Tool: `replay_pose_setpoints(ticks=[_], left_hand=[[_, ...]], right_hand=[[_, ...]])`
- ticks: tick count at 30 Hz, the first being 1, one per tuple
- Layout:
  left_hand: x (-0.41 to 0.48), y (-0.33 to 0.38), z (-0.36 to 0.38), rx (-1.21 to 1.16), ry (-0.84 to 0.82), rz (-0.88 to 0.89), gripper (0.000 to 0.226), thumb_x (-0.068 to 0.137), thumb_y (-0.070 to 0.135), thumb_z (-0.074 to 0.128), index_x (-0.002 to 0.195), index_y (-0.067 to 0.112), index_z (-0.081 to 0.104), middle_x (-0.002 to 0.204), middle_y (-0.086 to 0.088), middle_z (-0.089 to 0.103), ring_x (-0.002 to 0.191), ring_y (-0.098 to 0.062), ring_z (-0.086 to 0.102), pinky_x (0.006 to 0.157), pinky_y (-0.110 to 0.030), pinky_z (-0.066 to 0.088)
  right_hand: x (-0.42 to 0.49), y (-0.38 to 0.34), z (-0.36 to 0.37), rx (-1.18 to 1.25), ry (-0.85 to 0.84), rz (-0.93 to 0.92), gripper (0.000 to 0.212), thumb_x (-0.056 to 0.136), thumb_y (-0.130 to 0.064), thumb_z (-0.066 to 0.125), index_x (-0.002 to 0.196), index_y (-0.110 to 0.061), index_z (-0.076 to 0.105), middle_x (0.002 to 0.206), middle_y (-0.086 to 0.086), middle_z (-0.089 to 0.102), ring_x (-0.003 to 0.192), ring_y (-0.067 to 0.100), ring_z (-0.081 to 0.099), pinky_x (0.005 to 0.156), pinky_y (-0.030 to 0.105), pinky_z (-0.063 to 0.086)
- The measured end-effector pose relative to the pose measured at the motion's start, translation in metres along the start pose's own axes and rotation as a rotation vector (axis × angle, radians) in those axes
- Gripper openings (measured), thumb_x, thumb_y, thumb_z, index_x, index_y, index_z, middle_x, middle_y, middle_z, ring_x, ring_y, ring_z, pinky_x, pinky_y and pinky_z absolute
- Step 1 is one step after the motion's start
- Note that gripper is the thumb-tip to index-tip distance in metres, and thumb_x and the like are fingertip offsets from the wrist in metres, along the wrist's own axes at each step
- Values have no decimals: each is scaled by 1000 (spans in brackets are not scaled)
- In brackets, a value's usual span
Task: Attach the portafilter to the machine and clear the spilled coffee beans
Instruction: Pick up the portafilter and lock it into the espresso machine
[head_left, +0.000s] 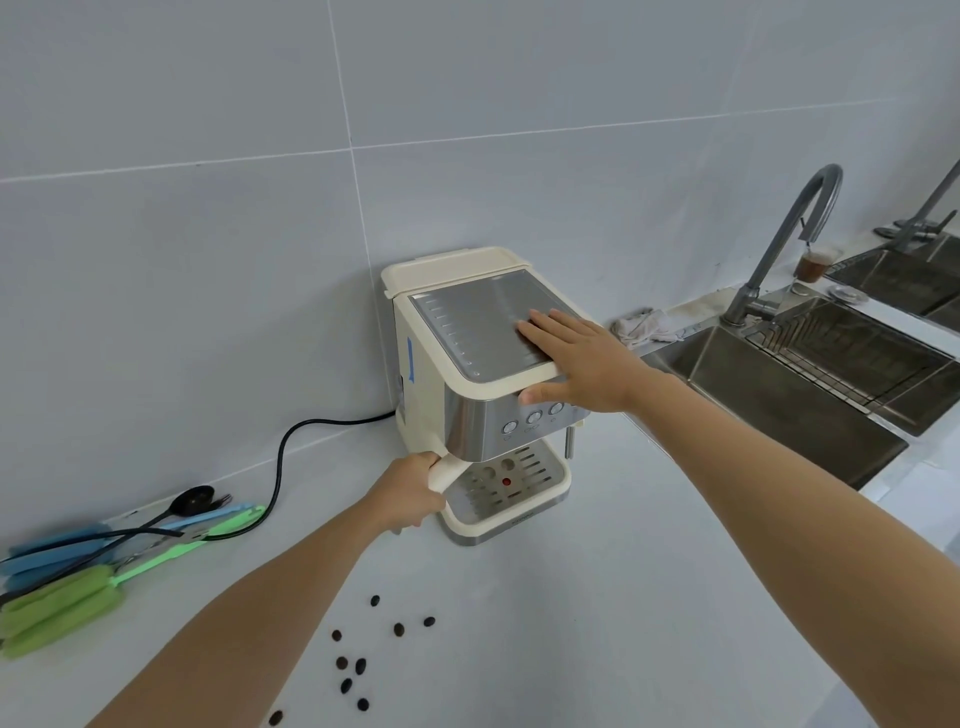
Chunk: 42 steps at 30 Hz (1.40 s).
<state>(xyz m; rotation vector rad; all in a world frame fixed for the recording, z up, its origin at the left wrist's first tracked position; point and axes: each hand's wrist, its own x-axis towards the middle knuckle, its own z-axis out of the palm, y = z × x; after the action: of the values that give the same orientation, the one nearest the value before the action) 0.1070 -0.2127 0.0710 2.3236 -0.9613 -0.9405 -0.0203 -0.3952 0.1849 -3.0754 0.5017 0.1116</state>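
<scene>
Now your left hand (410, 493) has its fingers wrapped round the portafilter handle (445, 472) under the coffee machine (467, 364). Your right hand (576, 358) lies flat on top, fingers together. Coffee beans (358, 665) lie scattered on the near bench (597, 597).

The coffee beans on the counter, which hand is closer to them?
Left. The left hand grips the cream handle at the machine's lower front, just above the coffee beans. The right hand lies flat on the machine's top, farther away.
</scene>
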Motion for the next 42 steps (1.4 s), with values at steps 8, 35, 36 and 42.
replay_pose_setpoints(ticks=[8, 35, 36, 42], left_hand=[[-5, 1, -2, -43, 17, 20, 40, 80, 6, 53, 120, 12, 49, 92, -8, 53, 49, -15, 49, 41, -21, 36], [-27, 80, 99, -289, 259, -192, 42, 89, 8, 46, 128, -1, 33, 129, -21, 50, 114, -39, 53, 86, -48, 53], [-26, 82, 101, -293, 270, -199, 41, 89, 8, 46, 127, -1, 33, 128, -21, 51, 114, -40, 54, 86, -48, 53], [-21, 90, 110, -299, 308, -243, 45, 88, 6, 45, 130, -1, 29, 127, -22, 53, 113, -41, 55, 85, -48, 53]], right_hand=[[3, 2, 4, -9, 33, 4, 143, 27, -95, -18, 148, -22, 6, 158, 1, 9, 146, 22, 6, 118, 35, 5], [-5, -5, 1, 23, 53, 21, 84, 85, -59, 44, 148, -18, 6, 159, 1, 7, 146, 22, 4, 118, 33, 4], [-5, -5, 2, 25, 55, 20, 85, 85, -59, 44, 148, -18, 6, 159, 2, 7, 146, 22, 4, 118, 33, 4], [-4, -3, 4, 12, 88, 4, 85, 84, -61, 43, 148, -18, 8, 158, 2, 9, 146, 23, 6, 118, 35, 6]])
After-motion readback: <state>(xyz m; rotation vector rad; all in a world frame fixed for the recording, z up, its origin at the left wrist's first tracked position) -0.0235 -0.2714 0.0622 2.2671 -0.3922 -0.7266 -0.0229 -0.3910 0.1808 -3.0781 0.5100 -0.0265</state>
